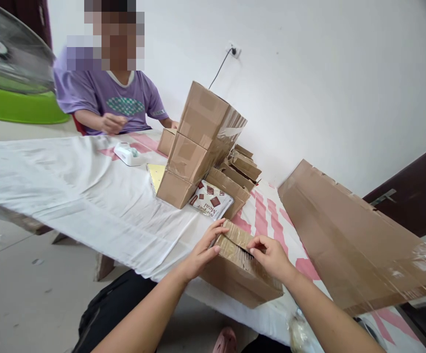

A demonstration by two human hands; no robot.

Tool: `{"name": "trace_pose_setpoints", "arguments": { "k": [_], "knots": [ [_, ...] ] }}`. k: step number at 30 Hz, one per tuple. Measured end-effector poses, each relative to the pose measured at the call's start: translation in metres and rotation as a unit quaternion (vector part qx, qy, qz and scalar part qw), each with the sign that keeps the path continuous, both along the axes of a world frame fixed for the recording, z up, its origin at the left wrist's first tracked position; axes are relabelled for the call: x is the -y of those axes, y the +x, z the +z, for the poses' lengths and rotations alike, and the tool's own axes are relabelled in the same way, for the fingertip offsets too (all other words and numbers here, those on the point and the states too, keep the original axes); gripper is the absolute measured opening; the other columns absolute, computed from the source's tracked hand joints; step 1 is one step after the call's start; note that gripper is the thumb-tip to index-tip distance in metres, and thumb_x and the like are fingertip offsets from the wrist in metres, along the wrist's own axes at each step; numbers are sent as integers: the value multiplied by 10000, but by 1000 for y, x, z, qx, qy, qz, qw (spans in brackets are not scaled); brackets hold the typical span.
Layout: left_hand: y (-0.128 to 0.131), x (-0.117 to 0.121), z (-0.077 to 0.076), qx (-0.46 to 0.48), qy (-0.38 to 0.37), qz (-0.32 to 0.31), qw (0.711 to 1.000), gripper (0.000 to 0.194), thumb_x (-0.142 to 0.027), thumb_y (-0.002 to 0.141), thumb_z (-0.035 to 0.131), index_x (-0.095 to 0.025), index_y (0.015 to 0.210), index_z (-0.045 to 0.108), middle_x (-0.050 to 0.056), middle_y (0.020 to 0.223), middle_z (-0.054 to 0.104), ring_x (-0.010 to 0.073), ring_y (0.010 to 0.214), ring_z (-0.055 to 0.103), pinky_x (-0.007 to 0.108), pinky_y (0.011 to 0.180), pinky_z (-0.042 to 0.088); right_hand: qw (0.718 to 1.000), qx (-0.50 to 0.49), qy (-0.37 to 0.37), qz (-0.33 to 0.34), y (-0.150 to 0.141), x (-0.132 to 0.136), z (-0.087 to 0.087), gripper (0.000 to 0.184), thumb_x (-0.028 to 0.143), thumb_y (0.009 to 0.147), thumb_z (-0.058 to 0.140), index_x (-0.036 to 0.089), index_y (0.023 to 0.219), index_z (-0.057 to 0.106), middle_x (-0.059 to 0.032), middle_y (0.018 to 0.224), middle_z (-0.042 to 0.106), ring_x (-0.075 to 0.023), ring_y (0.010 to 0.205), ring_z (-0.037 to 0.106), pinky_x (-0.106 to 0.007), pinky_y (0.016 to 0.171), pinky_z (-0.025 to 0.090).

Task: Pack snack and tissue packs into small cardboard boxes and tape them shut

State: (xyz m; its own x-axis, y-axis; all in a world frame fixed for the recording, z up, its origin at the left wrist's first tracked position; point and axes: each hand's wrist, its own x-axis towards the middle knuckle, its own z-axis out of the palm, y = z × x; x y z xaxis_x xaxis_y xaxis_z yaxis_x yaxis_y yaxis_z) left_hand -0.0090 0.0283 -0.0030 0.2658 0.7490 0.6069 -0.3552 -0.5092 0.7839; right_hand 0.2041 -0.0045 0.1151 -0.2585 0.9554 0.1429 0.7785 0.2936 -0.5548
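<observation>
A brown cardboard box point(240, 277) sits at the near edge of the cloth-covered table, its taped top showing a dark, ragged slit. My left hand point(207, 247) grips the box's left end, with the fingers over the top edge and the thumb on the near side. At the slit, my right hand point(268, 252) has its thumb and fingers pinched together on the edge of the top flap point(240, 235). What lies inside the box is hidden. Just beyond it, a white tin or packet point(211, 200) printed "Super Meal" leans against other cardboard.
Stacked cardboard boxes point(189, 154) stand mid-table, with opened boxes point(244, 166) behind. A large cardboard box point(345, 245) fills the right side. Across the table sits a person in a purple shirt point(124, 100), near a white container point(128, 154). A green-based fan point(17, 103) stands left.
</observation>
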Motion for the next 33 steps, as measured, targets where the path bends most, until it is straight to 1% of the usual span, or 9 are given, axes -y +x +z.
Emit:
{"name": "trace_pose_setpoints", "arguments": {
  "k": [4,10,14,18,21,24,27,30,33],
  "knots": [
    [-1,-1,2,-2,1,1,1000,470,-522,900,466,-235,1268,516,107,1541,256,332,1435,191,497,1165,150,998,3,1,-61,0,-6,-7,53,226,741,545,202,734,592,13,693,647,-146,647,582,-270,631,435],
    [-2,-2,1,-11,-2,2,1000,467,-530,891,472,-233,1246,533,110,1540,269,340,1435,191,496,1163,149,994,13,26,-101,1,-13,-12,23,218,720,518,215,708,537,35,636,598,-141,599,554,-261,587,405],
    [-3,-2,2,-14,-4,-3,1000,457,-518,890,480,-237,1246,537,105,1542,271,339,1435,193,493,1165,146,993,7,33,-112,6,-14,-16,28,236,725,508,221,706,522,42,621,591,-138,582,563,-253,566,410],
    [-5,-2,4,-18,-1,-2,1000,470,-533,885,478,-232,1240,540,111,1540,277,357,1432,193,513,1162,146,988,6,47,-149,21,-18,-18,47,264,747,485,230,717,495,59,556,567,-130,504,554,-249,529,406],
    [-6,-1,4,-18,-2,-7,1000,470,-530,886,477,-234,1247,533,112,1541,272,363,1433,189,522,1162,143,982,9,65,-180,42,-17,-13,76,301,759,470,233,725,480,55,565,568,-135,485,562,-260,533,422],
    [-5,-1,3,-14,-3,-10,1000,463,-516,891,472,-240,1258,525,105,1545,263,358,1436,179,525,1163,134,974,23,97,-205,71,-2,-6,120,349,766,481,234,732,489,21,638,597,-166,584,593,-288,597,438],
    [-4,-2,0,-12,1,-8,1000,472,-513,894,465,-240,1275,517,103,1549,260,363,1438,173,535,1162,131,961,65,133,-233,107,30,-10,135,361,779,485,234,743,511,-2,671,607,-186,631,582,-298,621,424],
    [-2,-2,-2,-9,-1,-2,1000,489,-519,896,450,-235,1289,517,99,1548,266,364,1439,170,533,1164,130,943,167,159,-238,144,68,-32,128,322,808,454,238,748,530,-15,719,621,-185,633,579,-297,618,423],
    [0,-3,-4,-6,-4,3,1000,511,-519,895,447,-233,1314,510,87,1555,264,348,1448,151,510,1173,115,935,251,121,-217,169,104,-69,133,241,800,431,245,732,546,-17,729,621,-196,660,594,-306,633,441]
  ]
}}
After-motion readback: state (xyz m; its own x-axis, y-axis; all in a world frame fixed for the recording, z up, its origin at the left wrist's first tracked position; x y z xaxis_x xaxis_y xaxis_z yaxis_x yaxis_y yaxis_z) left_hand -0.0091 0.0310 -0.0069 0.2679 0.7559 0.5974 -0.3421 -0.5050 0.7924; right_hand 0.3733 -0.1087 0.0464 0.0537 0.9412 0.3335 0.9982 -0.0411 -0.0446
